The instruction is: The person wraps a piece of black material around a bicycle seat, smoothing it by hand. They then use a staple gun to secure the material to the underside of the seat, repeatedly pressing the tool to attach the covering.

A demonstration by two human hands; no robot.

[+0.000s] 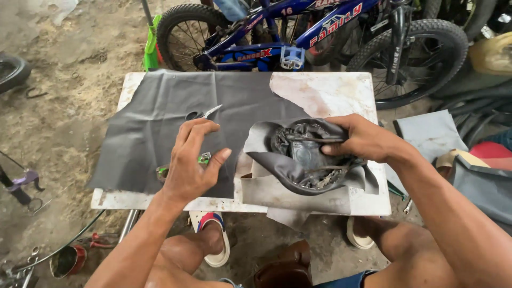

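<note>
An upside-down bicycle saddle (306, 154) lies on a small white table (330, 93), partly wrapped in grey cover fabric (269, 136). My right hand (362, 140) grips the saddle's right side, fingers over its metal rails. My left hand (192, 160) hovers over a large dark grey sheet (160, 117) with fingers spread, holding nothing. Scissors (210, 112) lie on the sheet just beyond its fingertips, and a small green-tipped object (204, 158) lies under the palm.
A blue child's bicycle (298, 37) stands behind the table. Tyres (480, 112) and fabric pieces (432, 133) pile up at the right. Tools and a small tin (66, 260) lie on the dirt floor at the left. My sandalled feet (213, 240) rest under the table.
</note>
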